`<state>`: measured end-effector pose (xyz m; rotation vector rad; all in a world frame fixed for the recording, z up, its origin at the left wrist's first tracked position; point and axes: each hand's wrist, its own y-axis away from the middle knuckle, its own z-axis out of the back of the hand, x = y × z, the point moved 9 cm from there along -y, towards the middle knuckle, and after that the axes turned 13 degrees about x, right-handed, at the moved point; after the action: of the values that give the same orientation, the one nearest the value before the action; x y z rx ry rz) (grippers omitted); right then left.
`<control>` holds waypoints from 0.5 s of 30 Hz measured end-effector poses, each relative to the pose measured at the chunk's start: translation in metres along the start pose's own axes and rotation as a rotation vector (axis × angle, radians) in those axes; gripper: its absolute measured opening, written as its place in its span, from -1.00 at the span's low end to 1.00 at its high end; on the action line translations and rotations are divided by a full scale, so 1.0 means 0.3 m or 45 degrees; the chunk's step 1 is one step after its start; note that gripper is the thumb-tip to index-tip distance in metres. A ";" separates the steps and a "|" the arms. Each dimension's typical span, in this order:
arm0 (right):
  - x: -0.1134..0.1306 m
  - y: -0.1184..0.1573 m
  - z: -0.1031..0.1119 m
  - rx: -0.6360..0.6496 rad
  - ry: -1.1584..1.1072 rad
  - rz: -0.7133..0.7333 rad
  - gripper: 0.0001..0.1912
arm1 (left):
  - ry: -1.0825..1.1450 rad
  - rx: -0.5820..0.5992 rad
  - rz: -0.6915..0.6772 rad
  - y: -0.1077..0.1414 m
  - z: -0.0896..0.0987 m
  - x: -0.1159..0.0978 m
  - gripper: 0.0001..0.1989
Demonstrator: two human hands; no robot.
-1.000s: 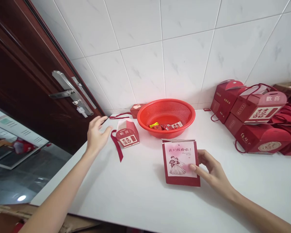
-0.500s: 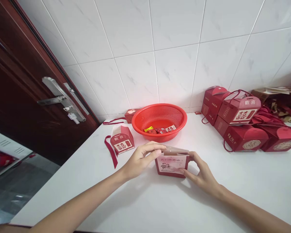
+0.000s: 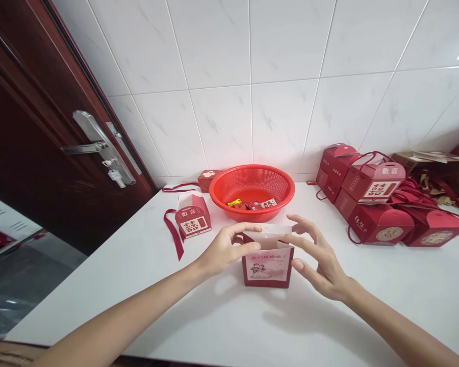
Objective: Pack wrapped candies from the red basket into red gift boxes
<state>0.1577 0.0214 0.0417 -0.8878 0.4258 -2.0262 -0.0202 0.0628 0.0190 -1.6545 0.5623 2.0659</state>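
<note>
My red box (image 3: 268, 265) stands up on the white table (image 3: 222, 326), right in front of me and just this side of the red basket (image 3: 252, 183). I think it is about half done. It has its shape, and its front, with a picture of two people, faces me. The top is open, with the pale back flap (image 3: 275, 229) up, so the top is not shut yet. I see no ribbon on it, and I can't see down to the bottom inside.

My left hand (image 3: 229, 250) bends over the top left corner. The thumb is at the front edge and the pointing finger is by the back flap, with a gap between them. I can't tell if they pinch the box or only touch it. My right hand (image 3: 313, 257) is wide open, with the fingers spread out at the right side of the box. It grips nothing, and I can't tell if a fingertip touches the edge.

A few sweets (image 3: 252, 205) lie in the basket. A little box (image 3: 194, 219) with a ribbon (image 3: 175, 237) sits to the left, and more boxes (image 3: 386, 224) are piled on the right
</note>
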 end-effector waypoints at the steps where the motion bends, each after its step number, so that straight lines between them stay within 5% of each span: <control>1: 0.022 -0.021 -0.001 0.060 0.060 0.028 -0.67 | -0.018 0.009 -0.006 0.001 -0.001 -0.006 -0.62; 5: 0.023 -0.075 -0.033 0.284 -0.024 -0.108 -0.67 | -0.025 0.026 -0.008 0.004 -0.008 -0.017 -0.59; 11: -0.053 -0.059 -0.027 0.098 -0.413 -0.395 -0.71 | 0.140 -0.017 0.065 0.001 -0.008 0.009 -0.60; 15: -0.051 -0.064 -0.056 0.213 -0.319 -0.377 -0.74 | 0.167 -0.020 0.065 -0.005 -0.003 0.009 -0.53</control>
<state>0.1402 0.0443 0.0349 -1.1344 -0.0163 -2.1405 -0.0191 0.0635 0.0162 -1.8128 0.6387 2.0121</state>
